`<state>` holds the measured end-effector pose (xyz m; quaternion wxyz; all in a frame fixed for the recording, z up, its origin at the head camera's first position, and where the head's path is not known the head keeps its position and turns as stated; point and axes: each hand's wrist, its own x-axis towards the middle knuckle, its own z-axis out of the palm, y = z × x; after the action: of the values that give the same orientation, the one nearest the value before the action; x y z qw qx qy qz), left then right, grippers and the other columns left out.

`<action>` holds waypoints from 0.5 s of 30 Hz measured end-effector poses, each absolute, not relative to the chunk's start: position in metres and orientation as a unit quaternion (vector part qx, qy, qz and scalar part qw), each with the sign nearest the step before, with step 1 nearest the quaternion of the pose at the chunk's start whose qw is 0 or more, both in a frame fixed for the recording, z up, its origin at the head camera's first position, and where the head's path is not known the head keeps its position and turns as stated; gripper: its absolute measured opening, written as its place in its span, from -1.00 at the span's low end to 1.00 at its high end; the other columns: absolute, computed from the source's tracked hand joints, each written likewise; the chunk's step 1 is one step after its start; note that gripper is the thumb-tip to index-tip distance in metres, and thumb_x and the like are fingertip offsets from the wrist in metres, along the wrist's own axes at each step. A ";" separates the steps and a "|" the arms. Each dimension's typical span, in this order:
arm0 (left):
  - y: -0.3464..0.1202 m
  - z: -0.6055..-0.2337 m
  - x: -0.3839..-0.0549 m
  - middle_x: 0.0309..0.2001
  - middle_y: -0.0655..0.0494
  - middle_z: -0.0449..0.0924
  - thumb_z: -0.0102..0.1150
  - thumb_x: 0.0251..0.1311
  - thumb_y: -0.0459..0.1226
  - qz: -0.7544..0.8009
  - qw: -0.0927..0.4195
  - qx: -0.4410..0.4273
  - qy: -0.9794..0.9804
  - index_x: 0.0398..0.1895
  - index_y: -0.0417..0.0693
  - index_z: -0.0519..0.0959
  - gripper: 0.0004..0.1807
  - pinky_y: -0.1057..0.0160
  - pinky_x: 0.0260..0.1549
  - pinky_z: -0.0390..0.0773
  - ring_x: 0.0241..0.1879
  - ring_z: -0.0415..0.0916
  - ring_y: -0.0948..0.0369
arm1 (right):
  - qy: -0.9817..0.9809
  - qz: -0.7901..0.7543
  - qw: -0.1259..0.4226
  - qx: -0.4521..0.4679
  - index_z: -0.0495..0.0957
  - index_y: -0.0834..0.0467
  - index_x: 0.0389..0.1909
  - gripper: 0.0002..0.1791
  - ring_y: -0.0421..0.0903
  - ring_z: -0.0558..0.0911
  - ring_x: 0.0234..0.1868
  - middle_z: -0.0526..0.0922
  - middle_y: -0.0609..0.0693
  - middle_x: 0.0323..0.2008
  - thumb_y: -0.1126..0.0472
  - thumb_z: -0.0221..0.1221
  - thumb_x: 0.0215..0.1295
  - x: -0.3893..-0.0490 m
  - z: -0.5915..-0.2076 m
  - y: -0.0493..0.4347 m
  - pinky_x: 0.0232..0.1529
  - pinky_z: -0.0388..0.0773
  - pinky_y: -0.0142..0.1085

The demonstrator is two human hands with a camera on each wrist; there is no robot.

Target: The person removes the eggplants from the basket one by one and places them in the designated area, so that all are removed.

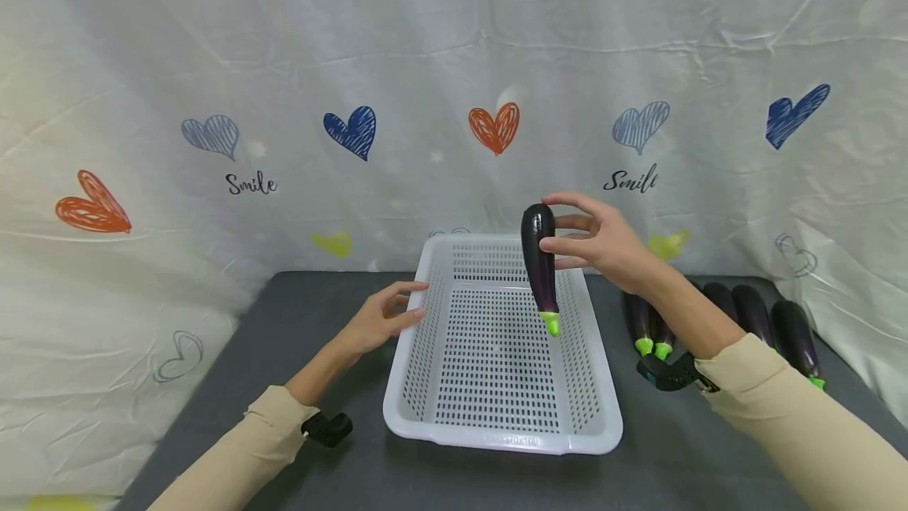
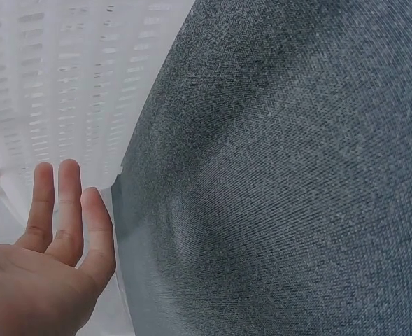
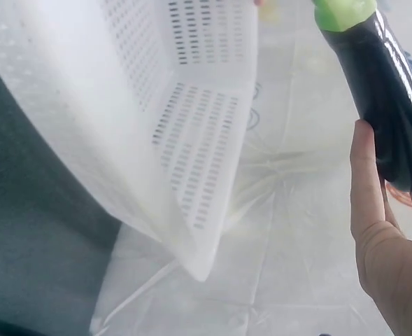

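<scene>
My right hand (image 1: 603, 241) grips a dark purple eggplant (image 1: 539, 259) by its rounded end, above the right side of a white slotted plastic basket (image 1: 504, 441). The eggplant hangs upright with its bright green stem end downward; the right wrist view shows the fingers and thumb around the glossy body (image 3: 384, 91). My left hand (image 1: 379, 320) is at the basket's left rim, fingertips right at the edge. In the left wrist view its fingers (image 2: 69, 210) are fairly straight beside the slotted wall (image 2: 73, 77). Nothing lies inside the basket.
Several more eggplants (image 1: 794, 337) lie on the dark grey table (image 1: 681, 448) right of the basket, partly behind my right forearm. A white cloth (image 1: 426, 22) printed with hearts and "Smile" hangs behind the table. Each wrist wears a black camera (image 1: 328, 428).
</scene>
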<state>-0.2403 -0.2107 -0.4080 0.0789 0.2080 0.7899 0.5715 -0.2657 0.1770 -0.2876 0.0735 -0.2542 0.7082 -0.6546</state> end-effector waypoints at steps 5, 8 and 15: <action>-0.211 -0.408 -0.239 0.19 -0.20 0.49 0.21 0.47 -0.22 0.567 0.076 0.210 0.793 0.50 0.02 0.34 -0.42 -0.07 -0.08 0.64 0.06 0.57 -0.07 | 0.722 -0.643 0.055 -0.247 0.37 0.04 0.43 -0.34 0.09 0.59 0.14 0.45 0.26 0.27 0.36 0.32 0.36 -0.260 -0.290 0.189 -0.05 0.64 0.02; -0.211 -0.408 -0.239 0.19 -0.20 0.49 0.21 0.47 -0.23 0.565 0.075 0.211 0.794 0.50 0.02 0.33 -0.42 -0.08 -0.07 0.63 0.06 0.56 -0.07 | 0.727 -0.639 0.045 -0.248 0.37 0.03 0.43 -0.36 0.06 0.57 0.18 0.45 0.21 0.29 0.35 0.30 0.38 -0.257 -0.290 0.197 -0.05 0.65 -0.01; -0.210 -0.407 -0.238 0.19 -0.18 0.49 0.22 0.46 -0.22 0.563 0.076 0.210 0.796 0.50 0.03 0.33 -0.41 -0.07 -0.06 0.63 0.06 0.56 -0.07 | 0.716 -0.653 0.031 -0.243 0.34 0.11 0.46 -0.35 0.03 0.64 0.08 0.54 0.17 0.19 0.41 0.27 0.39 -0.252 -0.286 0.217 -0.06 0.65 -0.01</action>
<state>-0.2384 -0.2100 -0.4071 0.0757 0.2102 0.7956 0.5632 -0.2519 0.2168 -0.2864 0.0311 -0.2432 0.7164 -0.6532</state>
